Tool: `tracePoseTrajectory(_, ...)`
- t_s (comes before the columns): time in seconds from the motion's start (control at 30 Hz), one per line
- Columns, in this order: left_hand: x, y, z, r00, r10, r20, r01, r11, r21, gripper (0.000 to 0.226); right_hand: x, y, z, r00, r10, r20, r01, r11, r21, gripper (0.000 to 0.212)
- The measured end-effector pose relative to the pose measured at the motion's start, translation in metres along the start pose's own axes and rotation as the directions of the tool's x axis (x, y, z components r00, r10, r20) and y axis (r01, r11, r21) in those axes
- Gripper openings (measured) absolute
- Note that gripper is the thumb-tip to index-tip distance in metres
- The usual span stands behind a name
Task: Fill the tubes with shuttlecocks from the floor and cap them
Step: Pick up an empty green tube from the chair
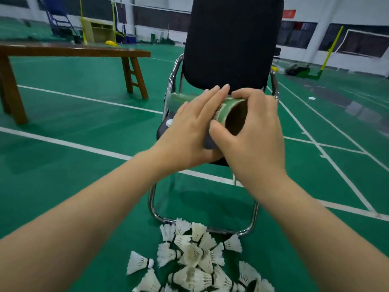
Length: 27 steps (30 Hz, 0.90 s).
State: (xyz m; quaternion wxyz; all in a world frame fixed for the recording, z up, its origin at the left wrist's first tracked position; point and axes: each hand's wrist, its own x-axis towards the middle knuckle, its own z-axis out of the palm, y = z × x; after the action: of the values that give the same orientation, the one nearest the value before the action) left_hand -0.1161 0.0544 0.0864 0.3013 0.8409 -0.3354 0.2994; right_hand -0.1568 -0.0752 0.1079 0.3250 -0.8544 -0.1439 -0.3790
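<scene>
A green cardboard shuttlecock tube (228,106) lies roughly level above the seat of a black chair (231,43), its open brown mouth turned toward me. My left hand (189,131) wraps over the tube's middle. My right hand (250,131) grips the rim of the open end, thumb on the near edge. A grey round piece, perhaps a cap (209,142), shows between my hands under the tube. Several white feather shuttlecocks (195,256) lie in a heap on the green floor in front of the chair's chrome base. A small white object (169,123) rests on the seat.
A long brown wooden bench (69,51) stands at the left. White court lines cross the green floor (84,144). Yellow net posts (331,47), a blue ladder frame (59,20) and a wooden cabinet (99,30) stand far back by the wall.
</scene>
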Motion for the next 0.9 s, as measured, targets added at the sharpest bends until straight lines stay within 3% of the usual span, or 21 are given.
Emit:
tracePoseTrajectory(0.1, -0.033, 0.018, -0.016, 0.966, 0.038, -0.256, -0.04, 0.999, -0.002, 0.073, -0.024, -0.037, -0.011, 0.996, -0.011, 0.087, -0.001, 0.99, 0.139, 0.045)
tracePoseTrajectory(0.2, -0.066, 0.017, -0.028, 0.952, 0.028, -0.304, -0.014, 0.999, 0.05, 0.063, -0.043, -0.054, -0.006, 0.98, -0.021, 0.198, -0.019, 0.98, 0.196, 0.049)
tracePoseTrajectory(0.43, -0.136, -0.002, -0.029, 0.971, -0.218, -0.096, 0.195, 0.959, -0.204, 0.07, -0.084, -0.054, 0.034, 0.893, -0.012, 0.45, -0.082, 0.978, 0.191, 0.084)
tracePoseTrajectory(0.63, -0.156, -0.026, -0.008, 0.941, -0.332, 0.066, 0.339, 0.915, -0.217, 0.074, -0.106, -0.024, 0.084, 0.847, 0.084, 0.526, -0.265, 0.923, 0.28, 0.084)
tracePoseTrajectory(0.9, -0.198, -0.078, 0.033, 0.912, -0.39, 0.13, 0.399, 0.916, -0.05, 0.072, -0.144, 0.014, 0.146, 0.772, 0.13, 0.622, -0.396, 0.864, 0.312, 0.093)
